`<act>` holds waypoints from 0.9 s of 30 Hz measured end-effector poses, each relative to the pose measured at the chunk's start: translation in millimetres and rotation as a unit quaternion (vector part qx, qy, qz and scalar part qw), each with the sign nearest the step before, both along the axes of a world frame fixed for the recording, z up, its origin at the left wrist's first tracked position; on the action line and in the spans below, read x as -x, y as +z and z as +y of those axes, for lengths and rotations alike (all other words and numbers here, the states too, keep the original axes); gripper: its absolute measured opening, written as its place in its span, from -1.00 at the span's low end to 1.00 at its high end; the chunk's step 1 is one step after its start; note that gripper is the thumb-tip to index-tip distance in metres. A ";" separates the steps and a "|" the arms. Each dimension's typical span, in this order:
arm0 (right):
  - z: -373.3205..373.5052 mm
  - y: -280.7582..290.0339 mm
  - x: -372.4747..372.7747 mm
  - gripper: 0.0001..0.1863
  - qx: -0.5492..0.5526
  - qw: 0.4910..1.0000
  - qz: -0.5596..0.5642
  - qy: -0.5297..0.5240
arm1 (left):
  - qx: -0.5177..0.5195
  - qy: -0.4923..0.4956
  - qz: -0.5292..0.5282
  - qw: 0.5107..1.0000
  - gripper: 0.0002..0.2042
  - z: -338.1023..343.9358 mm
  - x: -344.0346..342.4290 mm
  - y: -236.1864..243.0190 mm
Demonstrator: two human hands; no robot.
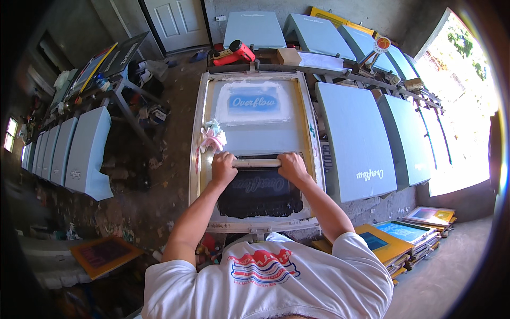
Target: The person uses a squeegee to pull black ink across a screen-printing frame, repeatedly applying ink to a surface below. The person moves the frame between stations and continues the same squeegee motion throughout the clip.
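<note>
Two ends of a pale bar (257, 163) are gripped, one by the closed left hand (224, 168), one by the closed right hand (292, 167); the bar is held crosswise inside a large frame (195, 181), at the far part of a black ink patch (257, 204); a crumpled rag (213, 137) is seen near the left hand; a red heat gun (239, 52) is placed beyond the frame.

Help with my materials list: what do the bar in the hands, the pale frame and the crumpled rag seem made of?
Bar: wood or metal, dull off-white; its straight, stiff form fits either.
Frame: probably metal, worn and smudged; greyish-white rails suggest it, though painted wood is possible.
Rag: likely matte cloth, judging by its soft folds.
</note>
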State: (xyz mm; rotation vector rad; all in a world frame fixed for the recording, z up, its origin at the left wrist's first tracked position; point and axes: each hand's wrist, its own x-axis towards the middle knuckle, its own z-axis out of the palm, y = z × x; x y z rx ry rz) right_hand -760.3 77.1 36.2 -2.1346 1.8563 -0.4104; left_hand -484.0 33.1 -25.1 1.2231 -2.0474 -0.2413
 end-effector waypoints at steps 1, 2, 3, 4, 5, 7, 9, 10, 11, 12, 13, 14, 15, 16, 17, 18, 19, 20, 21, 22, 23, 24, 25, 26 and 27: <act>1.9 -3.6 0.2 -0.88 0.003 1.000 0.002 -0.001 | 0.003 0.005 -0.002 1.000 -0.79 3.1 -0.3 -4.2; 7.7 -6.0 0.0 -0.88 0.014 1.000 0.000 0.017 | 0.002 0.010 -0.010 1.000 -0.80 10.8 -1.9 -6.7; 17.6 -6.8 -0.5 -0.88 0.026 0.999 0.001 0.033 | 0.015 0.012 -0.023 1.000 -0.78 20.1 -2.6 -7.8; 30.2 -6.3 -1.3 -0.88 0.038 0.998 0.009 0.048 | 0.039 0.002 -0.029 0.999 -0.75 37.3 -7.4 -7.1; 48.0 -4.7 -4.1 -0.87 0.038 0.998 -0.002 0.047 | 0.057 -0.016 -0.015 0.998 -0.73 55.2 -10.1 -5.5; 91.3 2.9 -9.3 -0.85 0.007 0.998 -0.004 0.064 | 0.048 -0.039 0.002 0.998 -0.71 98.6 -18.3 0.1; 127.4 12.2 -10.8 -0.84 -0.030 0.996 -0.017 0.087 | 0.005 -0.064 -0.001 0.998 -0.74 137.8 -27.4 6.8; 140.1 16.0 -11.3 -0.84 -0.036 0.995 -0.032 0.091 | -0.011 -0.080 0.016 0.997 -0.75 153.3 -31.4 10.6; 146.6 18.6 -11.3 -0.84 -0.063 0.993 -0.039 0.096 | -0.021 -0.077 0.016 0.997 -0.75 159.6 -33.9 13.1; 146.5 19.9 -10.5 -0.84 -0.050 0.994 -0.036 0.092 | -0.020 -0.079 0.016 0.997 -0.75 160.7 -35.0 15.2; 138.9 19.4 -8.9 -0.84 -0.059 0.994 -0.025 0.089 | -0.017 -0.073 0.011 0.997 -0.75 152.7 -33.8 15.9; 126.2 17.8 -6.6 -0.84 -0.045 0.995 -0.023 0.091 | -0.019 -0.058 0.001 0.998 -0.75 139.3 -31.6 15.7; 108.9 14.5 -4.6 -0.84 -0.038 0.996 -0.016 0.074 | 0.021 -0.047 -0.005 0.999 -0.74 118.6 -26.7 14.2; 88.0 9.9 -2.8 -0.84 -0.006 0.998 -0.017 0.065 | 0.056 -0.038 0.000 0.998 -0.73 94.8 -20.8 11.7; 65.5 4.9 -0.6 -0.86 0.023 0.998 -0.018 0.057 | 0.098 -0.030 0.016 0.995 -0.74 69.2 -13.7 8.0; 46.0 -0.1 1.1 -0.87 0.053 0.997 -0.020 0.051 | 0.087 -0.030 0.014 0.996 -0.75 46.3 -8.7 4.2; 31.7 -4.7 2.6 -0.88 0.063 0.997 -0.028 0.044 | 0.069 -0.034 0.011 0.997 -0.75 26.2 -3.6 0.0; 20.9 -8.7 3.7 -0.88 0.073 0.996 -0.036 0.038 | 0.055 -0.024 0.009 0.998 -0.76 14.0 -0.3 -4.0; 17.6 -11.9 4.1 -0.89 0.097 0.994 -0.043 0.029 | 0.073 -0.030 0.013 0.997 -0.75 11.8 0.8 -7.8; 20.8 -14.0 3.5 -0.84 0.073 0.996 -0.034 0.037 | 0.076 -0.029 0.012 0.997 -0.75 14.6 0.0 -10.3; 31.6 -14.9 2.1 -0.79 0.065 0.997 -0.024 0.043 | 0.072 -0.029 0.011 0.997 -0.75 25.8 -2.8 -11.9; 48.0 -14.6 -0.2 -0.74 0.031 0.998 0.000 0.046 | 0.091 -0.036 0.015 0.995 -0.76 44.4 -7.5 -11.7; 68.4 -13.4 -3.0 -0.74 0.056 0.997 -0.003 0.062 | 0.064 -0.039 -0.004 0.997 -0.76 65.8 -13.6 -10.1; 92.3 -11.0 -6.5 -0.74 0.051 0.995 0.015 0.079 | 0.066 -0.046 -0.012 0.997 -0.76 89.2 -20.4 -7.0; 116.2 -7.9 -10.4 -0.72 0.026 0.996 0.005 0.087 | 0.045 -0.068 -0.005 0.997 -0.76 112.1 -26.8 -2.8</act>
